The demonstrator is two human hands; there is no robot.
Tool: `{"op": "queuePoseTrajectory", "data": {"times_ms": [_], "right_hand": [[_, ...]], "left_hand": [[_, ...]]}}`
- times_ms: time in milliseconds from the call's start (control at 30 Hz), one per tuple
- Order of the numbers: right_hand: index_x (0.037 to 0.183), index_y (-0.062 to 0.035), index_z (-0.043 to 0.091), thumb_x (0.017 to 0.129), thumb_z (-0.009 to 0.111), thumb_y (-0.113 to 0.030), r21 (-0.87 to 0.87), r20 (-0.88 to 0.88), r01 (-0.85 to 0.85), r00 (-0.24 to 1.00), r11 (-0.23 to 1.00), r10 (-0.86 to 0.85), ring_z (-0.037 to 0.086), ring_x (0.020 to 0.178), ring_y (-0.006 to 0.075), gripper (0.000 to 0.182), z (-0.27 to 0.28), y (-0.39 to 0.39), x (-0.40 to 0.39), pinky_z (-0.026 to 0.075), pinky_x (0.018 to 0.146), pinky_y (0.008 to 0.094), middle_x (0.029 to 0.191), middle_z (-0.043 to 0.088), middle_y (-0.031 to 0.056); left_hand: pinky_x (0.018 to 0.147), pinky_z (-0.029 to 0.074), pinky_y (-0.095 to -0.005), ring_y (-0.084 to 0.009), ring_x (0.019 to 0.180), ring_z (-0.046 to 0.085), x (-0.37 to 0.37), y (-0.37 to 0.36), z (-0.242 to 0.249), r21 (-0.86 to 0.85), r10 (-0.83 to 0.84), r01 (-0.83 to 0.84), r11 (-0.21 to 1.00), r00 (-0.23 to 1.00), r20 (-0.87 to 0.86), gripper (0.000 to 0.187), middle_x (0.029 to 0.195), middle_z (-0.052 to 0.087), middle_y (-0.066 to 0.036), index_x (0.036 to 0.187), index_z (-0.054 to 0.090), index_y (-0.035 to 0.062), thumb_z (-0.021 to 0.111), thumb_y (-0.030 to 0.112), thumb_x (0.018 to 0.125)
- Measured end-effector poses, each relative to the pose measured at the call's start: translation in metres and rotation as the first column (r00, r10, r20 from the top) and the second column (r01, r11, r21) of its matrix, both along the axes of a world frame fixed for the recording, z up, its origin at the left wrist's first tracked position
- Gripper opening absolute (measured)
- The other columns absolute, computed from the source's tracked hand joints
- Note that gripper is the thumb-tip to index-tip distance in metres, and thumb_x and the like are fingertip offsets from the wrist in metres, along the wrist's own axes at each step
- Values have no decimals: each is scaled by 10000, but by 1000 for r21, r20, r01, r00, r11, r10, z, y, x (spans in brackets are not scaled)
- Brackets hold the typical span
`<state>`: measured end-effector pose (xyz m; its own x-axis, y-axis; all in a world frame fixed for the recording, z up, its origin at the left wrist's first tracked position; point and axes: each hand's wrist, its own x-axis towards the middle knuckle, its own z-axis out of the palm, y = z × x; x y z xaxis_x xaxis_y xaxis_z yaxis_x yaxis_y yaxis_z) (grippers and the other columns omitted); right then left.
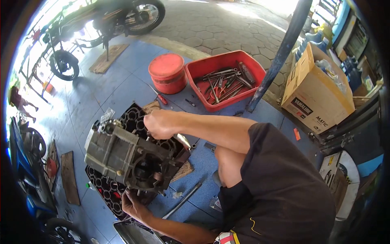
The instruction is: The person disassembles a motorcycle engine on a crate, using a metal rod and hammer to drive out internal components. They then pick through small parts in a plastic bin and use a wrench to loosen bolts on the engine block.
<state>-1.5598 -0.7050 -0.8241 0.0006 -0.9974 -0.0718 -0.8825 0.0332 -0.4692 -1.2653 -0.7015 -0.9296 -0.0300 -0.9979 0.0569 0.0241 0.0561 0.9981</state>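
A grey metal motorcycle engine case (111, 148) lies tilted on a black, grimy crate with round holes (101, 183). Its dark, round opening faces my body. At the case's upper edge, my right hand (162, 124) is closed in a fist around a protruding part; the fingers hide most of it. My left hand (136, 206) pinches the lower edge of the case with its fingertips, and the exact spot is partly hidden. A metal tray (138, 234) sits below my left wrist. Close to that forearm is a metal bar (183, 200) on the blue tiles.
Beyond the crate stand a red lidded tub (166, 73) and a red basin (213, 106) of wrenches and pliers. A red-handled screwdriver (162, 99) lies nearby. A blue post (280, 57) and cardboard box (315, 91) are right. Motorcycles (101, 20) stand left and behind.
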Motion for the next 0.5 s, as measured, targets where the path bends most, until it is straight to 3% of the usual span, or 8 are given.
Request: {"op": "queuePoseTrajectory", "data": {"times_ms": [167, 233, 267, 333, 367, 433, 467, 500], "right_hand": [[847, 82, 649, 786, 564, -95, -61, 85, 92, 993, 994, -87, 667, 817, 400, 206, 36, 36, -30, 515, 742, 472, 846, 659, 287], [930, 69, 653, 815, 552, -108, -232, 271, -115, 946, 966, 178, 674, 793, 368, 234, 12, 48, -51, 518, 739, 438, 845, 677, 243], [999, 63, 646, 832, 547, -120, -247, 303, -86, 939, 965, 161, 678, 754, 335, 267, 7, 61, -60, 520, 720, 403, 812, 686, 194], [1019, 53, 653, 863, 564, -168, -373, 221, 190, 969, 908, -112, 681, 702, 306, 285, -56, 65, -78, 521, 690, 386, 761, 684, 176], [1019, 53, 653, 863, 564, -168, -372, 237, 190, 966, 909, -105, 681, 702, 306, 285, -73, 71, -80, 521, 690, 386, 761, 684, 176], [894, 49, 669, 862, 598, -215, -186, 531, 529, 763, 828, -369, 648, 812, 417, 276, -94, 80, -85, 508, 729, 440, 821, 657, 259], [1026, 45, 656, 923, 587, -287, -89, 617, 545, 687, 833, -383, 684, 769, 342, 355, -96, 81, -82, 519, 687, 407, 787, 678, 197], [1023, 38, 655, 929, 587, -281, -159, 633, 538, 699, 828, -332, 678, 779, 359, 340, -105, 75, -75, 517, 689, 412, 796, 675, 200]], "left_hand": [[724, 502, -271, -121, 781, 603, 17, -6, 7, 90, -184, 181, 979, 982, 35, 316, 926, 670, -82, 992, 624, -53, 545, 253, 987], [702, 487, -267, -125, 757, 599, 15, -7, 7, 116, -149, 137, 984, 983, 104, 370, 910, 661, -69, 1026, 610, -43, 514, 313, 993], [698, 489, -274, -139, 761, 600, 15, -7, 9, 176, -131, 112, 978, 986, 99, 414, 928, 658, -74, 1055, 601, -38, 498, 358, 990], [702, 507, -309, -199, 813, 624, 13, -11, -1, 218, -115, 95, 971, 990, 81, 513, 1009, 649, -103, 1155, 573, -17, 489, 451, 961], [702, 507, -309, -199, 813, 624, 12, -10, -1, 217, -108, 85, 972, 989, 98, 513, 1009, 649, -103, 1155, 573, -17, 489, 451, 961], [780, 496, -357, -220, 939, 602, 3, -10, 0, 269, 23, -45, 962, 996, 85, 537, 1082, 639, -115, 1190, 581, 3, 531, 465, 920], [780, 497, -350, -215, 912, 609, -4, -10, 12, 415, 46, -36, 909, 999, -13, 477, 1064, 649, -105, 1188, 583, 37, 596, 396, 874], [780, 497, -350, -215, 912, 609, -4, -9, 11, 410, 50, -45, 911, 999, -2, 477, 1064, 649, -105, 1188, 583, 37, 596, 396, 874]]}}
